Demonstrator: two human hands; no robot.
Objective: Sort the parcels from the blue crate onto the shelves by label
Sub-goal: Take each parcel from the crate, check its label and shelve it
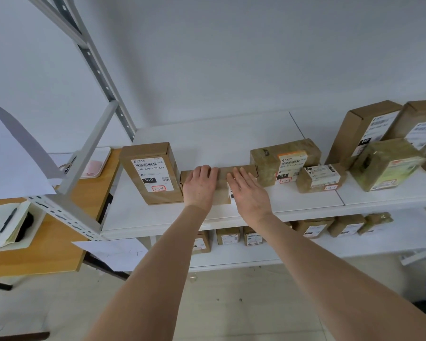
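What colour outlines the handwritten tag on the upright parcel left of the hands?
Red, on the handwritten tag; head view shows it best.

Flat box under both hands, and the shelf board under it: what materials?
Flat box: plain brown cardboard, matte, folded flap edges visible. Shelf board: smooth white panel with slight sheen, probably painted metal or laminate; the look leaves that open.

Two bare forearms and hands.
The left hand [200, 187] and right hand [250, 194] are bare; both forearms run unclothed to the lower edge.
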